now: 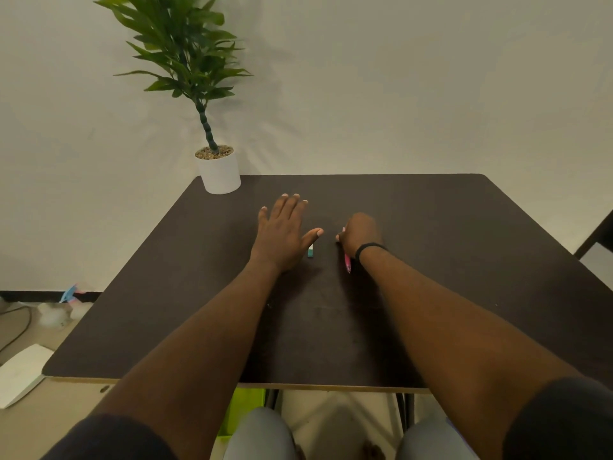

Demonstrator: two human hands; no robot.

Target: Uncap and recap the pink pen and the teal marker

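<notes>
Left hand [282, 232] over teal marker [310, 251]; right hand [360, 232] grips pink pen [347, 263].

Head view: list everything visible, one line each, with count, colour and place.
Table: one, dark brown, centre.
Plant: one, green, in a white pot, table's far left corner.
Marker: one, teal, on the table under the left thumb, mostly hidden.
Pen: one, pink, in the right hand.
Wristband: one, black, right wrist.
Board: one, white, floor at left.
Left hand: flat, open, over the table.
Right hand: closed around the pen.
</notes>
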